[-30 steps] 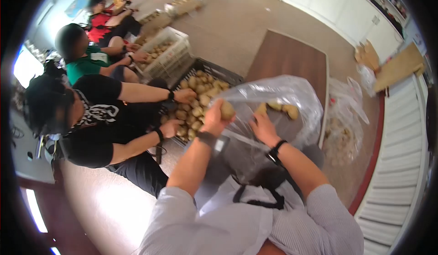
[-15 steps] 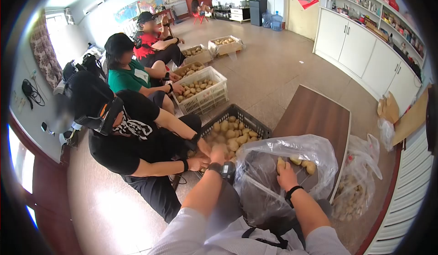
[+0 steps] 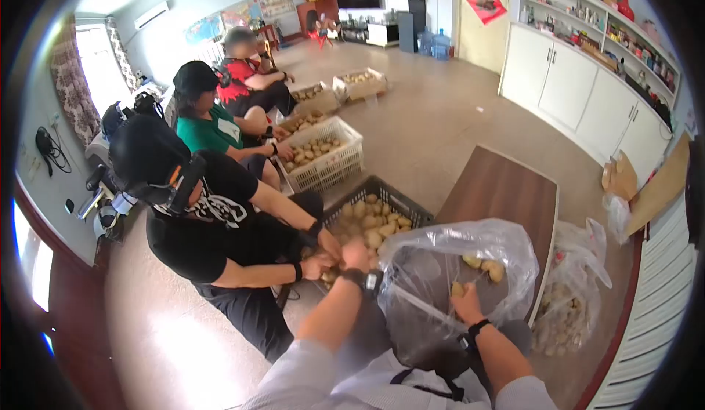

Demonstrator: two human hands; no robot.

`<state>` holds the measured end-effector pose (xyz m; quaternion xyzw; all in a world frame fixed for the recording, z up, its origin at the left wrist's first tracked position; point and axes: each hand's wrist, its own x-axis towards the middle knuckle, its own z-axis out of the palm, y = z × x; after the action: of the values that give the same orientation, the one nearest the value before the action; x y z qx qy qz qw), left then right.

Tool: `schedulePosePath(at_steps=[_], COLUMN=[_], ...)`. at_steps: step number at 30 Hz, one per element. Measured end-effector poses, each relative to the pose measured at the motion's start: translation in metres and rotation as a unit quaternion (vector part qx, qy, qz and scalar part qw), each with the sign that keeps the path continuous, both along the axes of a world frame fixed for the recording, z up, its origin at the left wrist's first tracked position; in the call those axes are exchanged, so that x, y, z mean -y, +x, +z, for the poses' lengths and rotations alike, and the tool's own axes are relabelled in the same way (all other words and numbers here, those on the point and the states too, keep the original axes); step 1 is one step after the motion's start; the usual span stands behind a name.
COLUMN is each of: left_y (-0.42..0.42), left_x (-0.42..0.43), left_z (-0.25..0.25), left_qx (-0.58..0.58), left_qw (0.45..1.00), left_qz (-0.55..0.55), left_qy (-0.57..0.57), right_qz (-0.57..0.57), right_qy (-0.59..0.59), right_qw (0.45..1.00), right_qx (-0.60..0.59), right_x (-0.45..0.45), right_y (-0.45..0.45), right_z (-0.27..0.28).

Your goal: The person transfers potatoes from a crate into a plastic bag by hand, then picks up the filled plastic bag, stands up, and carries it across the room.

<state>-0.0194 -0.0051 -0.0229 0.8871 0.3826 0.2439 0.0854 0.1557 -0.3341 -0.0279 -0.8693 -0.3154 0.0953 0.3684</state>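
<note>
My left hand is at the near edge of the black crate, over its potatoes. Its fingers are blurred, so I cannot make out whether they grip anything. Beside it are the hands of a co-worker in black. Inside the mouth of a clear plastic bag, my right hand is closed on a potato. A few other potatoes lie beyond it in the bag.
A brown wooden table extends behind the bag. Another clear bag with potatoes rests on the floor to the right. Two more people sit further off by a white crate and boxes of potatoes. White cabinets line the right wall.
My right hand has moved lower and nearer to me with the potato. My left hand remains at the black crate, and the whole view has shifted slightly.
</note>
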Motion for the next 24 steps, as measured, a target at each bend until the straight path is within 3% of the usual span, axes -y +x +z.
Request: schedulePosePath(at_steps=[1,2,3,4,6,11,14,16,19,20,22,24], left_y=[0.009,0.022,0.029,0.032,0.038,0.053,0.056,0.056,0.053,0.051,0.049,0.046], left_x=[0.006,0.02,0.037,0.053,0.073,0.107,0.115,0.117,0.109,0.108,0.103,0.093], left_z=[0.007,0.032,0.057,0.072,0.078,0.068,0.075,0.081,0.084,0.086,0.092,0.09], left_qx=[0.158,0.388,0.449,0.473,0.452,0.342,0.28,0.307,0.374,0.374,0.38,0.389], left_qw=[0.96,0.762,0.678,0.623,0.622,0.655,0.618,0.515,0.469,0.468,0.469,0.482], left_qz=[0.012,0.069,0.096,0.109,0.08,0.007,-0.021,-0.068,-0.028,-0.025,0.004,0.002], left_qy=[-0.229,-0.513,-0.575,-0.613,-0.635,-0.674,-0.734,-0.798,-0.799,-0.8,-0.797,-0.785], right_qz=[-0.058,-0.115,-0.126,-0.128,-0.057,-0.028,0.002,0.006,0.13,0.13,0.12,0.093], right_qy=[0.016,0.025,0.094,0.091,0.186,0.227,0.22,0.21,0.126,0.124,0.132,0.09], right_qw=[0.988,0.952,0.893,0.892,0.853,0.805,0.802,0.812,0.933,0.933,0.982,0.991], right_qx=[-0.141,-0.283,-0.423,-0.424,-0.483,-0.548,-0.556,-0.545,-0.31,-0.312,-0.063,-0.04], right_x=[-0.004,-0.003,-0.006,-0.006,-0.018,-0.066,-0.091,-0.099,-0.107,-0.105,-0.103,-0.096], right_y=[0.001,-0.001,0.005,0.004,0.004,-0.016,-0.034,-0.041,-0.035,-0.034,-0.029,-0.016], right_z=[0.009,0.014,0.011,0.009,0.016,0.068,0.094,0.099,0.084,0.081,0.076,0.066])
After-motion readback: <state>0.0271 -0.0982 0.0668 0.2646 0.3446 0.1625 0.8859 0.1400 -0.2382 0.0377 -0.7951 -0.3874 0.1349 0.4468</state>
